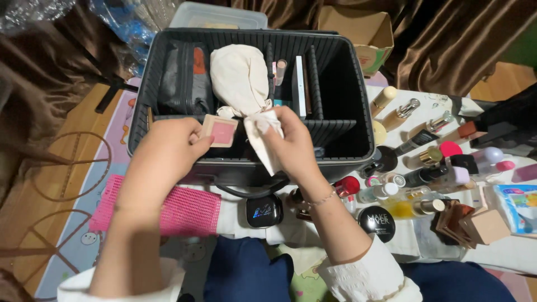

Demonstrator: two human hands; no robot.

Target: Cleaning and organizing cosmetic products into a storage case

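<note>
Pink blush compact (220, 131) in left hand (168, 151) (right hand (291, 142) holds white wipe (262, 134))

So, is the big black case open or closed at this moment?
Open. The black case shows no lid on top, and its inside is visible: dividers, a cream cloth bag and a dark pouch.

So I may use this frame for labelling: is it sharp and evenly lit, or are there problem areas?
Head view: the left hand with its pink compact and the right hand with its white cloth are sharp and well lit; the black case interior is dark, with its walls bowed by the wide lens; corners fall dim.
</note>
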